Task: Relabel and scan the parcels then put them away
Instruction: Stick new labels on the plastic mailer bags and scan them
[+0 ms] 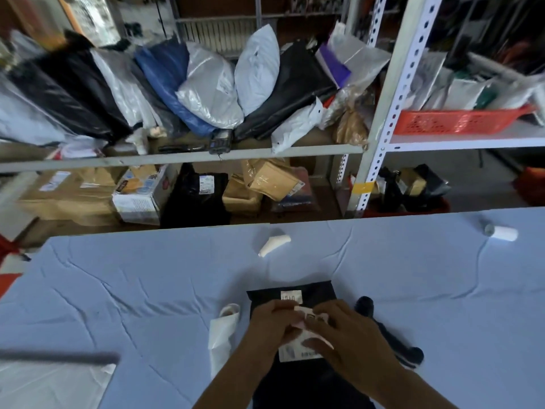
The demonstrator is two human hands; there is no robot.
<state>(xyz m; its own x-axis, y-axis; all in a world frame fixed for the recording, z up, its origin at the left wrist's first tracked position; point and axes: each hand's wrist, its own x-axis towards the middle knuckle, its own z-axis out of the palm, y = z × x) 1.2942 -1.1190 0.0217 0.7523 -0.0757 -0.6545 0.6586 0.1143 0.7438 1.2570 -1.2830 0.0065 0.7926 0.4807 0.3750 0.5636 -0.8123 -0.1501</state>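
A black parcel (318,293) lies flat on the blue-covered table (147,290), right in front of me. A small white label (291,297) is stuck near its far edge, and a larger white shipping label (298,351) lies lower down. Both hands meet over the parcel's middle. My left hand (272,323) and my right hand (345,335) pinch a pale pinkish label (303,315) between their fingertips. A dark handheld scanner (383,335) lies on the table just right of the parcel, partly hidden by my right wrist.
A white paper strip (221,335) lies left of the parcel. A white cone-shaped roll (274,245) sits farther back, another white roll (501,233) at the far right. Shelves behind hold several bagged parcels (206,90), boxes (141,196) and a red basket (460,121).
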